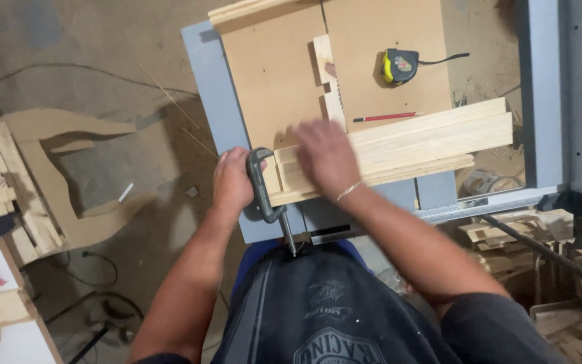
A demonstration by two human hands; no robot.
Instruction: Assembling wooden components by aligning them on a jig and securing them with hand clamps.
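pale, stiff pine boards, stacked at the near edge of the grey table, light but apt to slide, pinned flat under the spread right hand, the heavy steel c-clamp gripped at its frame in the closed left hand.

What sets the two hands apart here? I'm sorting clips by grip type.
The left hand is closed around the dark metal C-clamp at the table edge; the right hand lies spread and blurred on the stacked pale wooden boards. Only the right wrist wears a thin bracelet. Both hands are bare.
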